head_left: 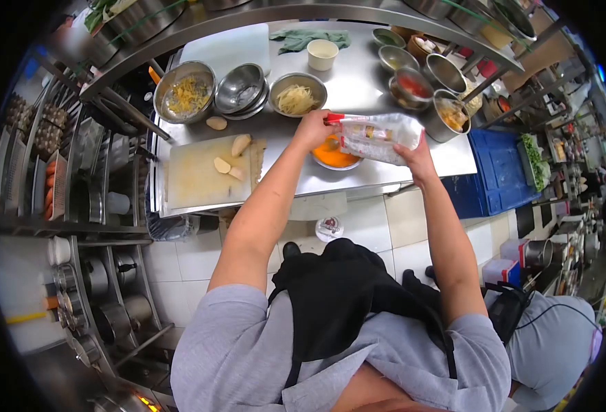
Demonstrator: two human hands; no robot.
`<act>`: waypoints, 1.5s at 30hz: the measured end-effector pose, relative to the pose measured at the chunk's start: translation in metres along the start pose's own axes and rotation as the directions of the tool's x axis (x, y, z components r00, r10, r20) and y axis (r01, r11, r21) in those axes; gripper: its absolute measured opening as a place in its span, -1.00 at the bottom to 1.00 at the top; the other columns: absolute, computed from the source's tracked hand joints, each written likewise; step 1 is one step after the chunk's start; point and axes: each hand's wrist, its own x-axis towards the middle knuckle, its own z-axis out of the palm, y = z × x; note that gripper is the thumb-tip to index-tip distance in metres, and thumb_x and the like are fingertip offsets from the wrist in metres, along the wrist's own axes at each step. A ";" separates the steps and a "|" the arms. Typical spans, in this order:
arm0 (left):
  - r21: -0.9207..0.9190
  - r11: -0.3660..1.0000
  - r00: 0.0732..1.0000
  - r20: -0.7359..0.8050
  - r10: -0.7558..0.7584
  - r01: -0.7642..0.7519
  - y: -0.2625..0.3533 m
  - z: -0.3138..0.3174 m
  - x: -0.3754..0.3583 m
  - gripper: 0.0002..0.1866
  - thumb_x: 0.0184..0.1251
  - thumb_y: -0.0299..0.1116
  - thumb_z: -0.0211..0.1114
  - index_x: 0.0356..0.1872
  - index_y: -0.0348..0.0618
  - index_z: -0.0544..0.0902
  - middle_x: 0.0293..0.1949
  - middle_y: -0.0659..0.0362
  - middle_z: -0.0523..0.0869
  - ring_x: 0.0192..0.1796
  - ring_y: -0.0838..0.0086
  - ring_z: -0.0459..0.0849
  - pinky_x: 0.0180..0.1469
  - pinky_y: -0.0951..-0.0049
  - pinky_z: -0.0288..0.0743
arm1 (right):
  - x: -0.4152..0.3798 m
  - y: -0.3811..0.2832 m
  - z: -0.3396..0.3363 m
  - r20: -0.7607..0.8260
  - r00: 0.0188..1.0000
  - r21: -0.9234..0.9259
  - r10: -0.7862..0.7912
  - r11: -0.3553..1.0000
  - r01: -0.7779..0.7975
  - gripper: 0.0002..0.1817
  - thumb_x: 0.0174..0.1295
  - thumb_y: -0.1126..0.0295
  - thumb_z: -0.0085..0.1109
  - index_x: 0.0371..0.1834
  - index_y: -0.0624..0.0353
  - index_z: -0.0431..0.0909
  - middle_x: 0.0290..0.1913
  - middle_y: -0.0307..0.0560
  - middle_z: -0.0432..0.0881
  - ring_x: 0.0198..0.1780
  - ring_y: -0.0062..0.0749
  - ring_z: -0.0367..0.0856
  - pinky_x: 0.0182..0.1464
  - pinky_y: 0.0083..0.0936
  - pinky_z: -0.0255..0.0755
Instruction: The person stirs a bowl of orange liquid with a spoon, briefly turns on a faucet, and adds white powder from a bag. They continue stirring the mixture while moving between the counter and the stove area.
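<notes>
Both of my hands hold a white printed plastic bag, tipped sideways above a metal bowl of orange liquid near the counter's front edge. My left hand is closed round the bag's red-marked end, over the bowl's left side. At the bag's other end, my right hand grips the plastic from below. What the bag contains is hidden. Just behind my left hand stands a metal bowl of pale shredded strips. Left of my forearm, a cutting board carries pale peeled pieces.
Stacked metal bowls and a bowl of yellow shreds stand at the back left. A cream tub is near a green cloth. Several ingredient bowls crowd the right. An overhead shelf spans the counter. Another person is at lower right.
</notes>
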 end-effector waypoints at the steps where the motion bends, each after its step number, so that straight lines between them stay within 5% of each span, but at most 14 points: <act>1: 0.017 1.000 1.000 -0.017 0.010 -0.010 -0.005 0.001 -0.002 -0.74 0.21 -0.43 0.49 -0.11 -0.32 0.72 -0.23 0.06 0.81 -0.19 0.42 0.74 -0.06 0.39 0.58 | -0.002 -0.001 0.002 -0.007 1.000 -0.042 -0.003 0.999 0.003 -0.33 0.17 0.64 0.36 0.35 0.19 0.29 0.18 -0.06 0.59 0.21 -0.36 0.56 0.30 -0.40 0.43; 7: 0.155 0.988 0.998 -0.057 -0.010 0.019 -0.007 -0.004 -0.010 -0.68 0.13 -0.29 0.56 -0.13 -0.21 0.74 -0.24 0.00 0.79 -0.20 0.24 0.75 -0.07 0.31 0.57 | -0.008 -0.012 0.012 -0.026 1.000 -0.144 0.011 0.990 -0.015 -0.33 0.18 0.63 0.35 0.36 0.20 0.28 0.19 -0.04 0.58 0.21 -0.35 0.55 0.30 -0.39 0.43; 23: 0.161 0.987 0.997 -0.078 0.012 0.001 -0.003 -0.004 -0.014 -0.71 0.19 -0.24 0.53 -0.14 -0.16 0.76 -0.21 0.03 0.80 -0.16 0.20 0.76 -0.06 0.27 0.58 | -0.024 -0.015 0.022 -0.040 0.999 -0.162 0.002 0.987 -0.008 -0.28 0.18 0.66 0.30 0.41 0.15 0.23 0.22 -0.07 0.53 0.26 -0.33 0.49 0.34 -0.39 0.39; 27: 0.301 0.941 0.988 0.036 0.147 -0.151 0.023 0.003 0.002 -0.74 0.22 -0.22 0.46 -0.14 -0.10 0.75 -0.22 0.05 0.80 -0.14 0.14 0.76 -0.08 0.20 0.58 | -0.048 0.017 0.018 -0.182 0.983 0.153 0.036 0.988 -0.007 -0.31 0.25 0.64 0.28 0.44 0.15 0.23 0.28 -0.04 0.53 0.27 -0.26 0.54 0.33 -0.32 0.44; 31: 0.567 0.767 0.950 0.245 0.193 -0.302 0.081 0.012 0.008 -0.76 0.24 -0.15 0.39 -0.15 0.00 0.75 -0.22 0.08 0.80 -0.10 0.11 0.76 -0.07 0.14 0.59 | -0.074 0.072 0.021 -0.241 0.964 0.581 0.110 0.812 0.052 -0.33 0.34 0.56 0.22 0.49 0.06 0.20 0.38 -0.09 0.45 0.32 -0.15 0.52 0.35 -0.08 0.45; 35: 0.702 0.582 0.907 0.378 0.186 -0.412 0.121 0.028 0.010 -0.73 0.23 -0.16 0.39 -0.07 0.08 0.75 -0.14 0.12 0.81 -0.03 0.19 0.76 -0.02 0.16 0.60 | -0.092 0.110 0.035 -0.245 0.955 0.735 0.169 0.675 0.069 -0.36 0.39 0.44 0.22 0.50 0.00 0.20 0.39 -0.11 0.46 0.32 -0.13 0.53 0.30 -0.02 0.46; 38: 0.727 0.518 0.884 0.443 0.148 -0.451 0.140 0.043 0.016 -0.72 0.22 -0.18 0.39 -0.05 0.09 0.75 -0.12 0.14 0.81 -0.02 0.20 0.76 -0.01 0.17 0.60 | -0.099 0.124 0.046 -0.150 0.972 0.820 0.181 0.571 0.020 -0.38 0.42 0.21 0.21 0.50 -0.13 0.22 0.37 -0.15 0.50 0.32 -0.19 0.52 0.18 -0.11 0.44; 43: 0.719 0.513 0.874 0.464 0.147 -0.468 0.162 0.066 0.018 -0.74 0.25 -0.21 0.37 -0.06 0.04 0.74 -0.14 0.11 0.81 -0.06 0.16 0.76 -0.03 0.17 0.61 | -0.099 0.143 0.061 -0.098 0.961 0.924 0.259 0.382 -0.008 -0.37 0.42 0.14 0.21 0.49 -0.08 0.23 0.36 -0.13 0.50 0.34 -0.14 0.48 0.29 -0.06 0.33; 45: 0.724 0.521 0.879 0.460 0.123 -0.452 0.170 0.069 0.013 -0.75 0.26 -0.23 0.36 -0.06 0.02 0.74 -0.16 0.09 0.81 -0.09 0.14 0.76 -0.05 0.17 0.62 | -0.100 0.147 0.063 0.060 0.970 0.991 0.235 0.104 -0.087 -0.37 0.43 0.11 0.18 0.50 -0.03 0.22 0.37 -0.08 0.50 0.35 -0.11 0.47 0.31 0.00 0.33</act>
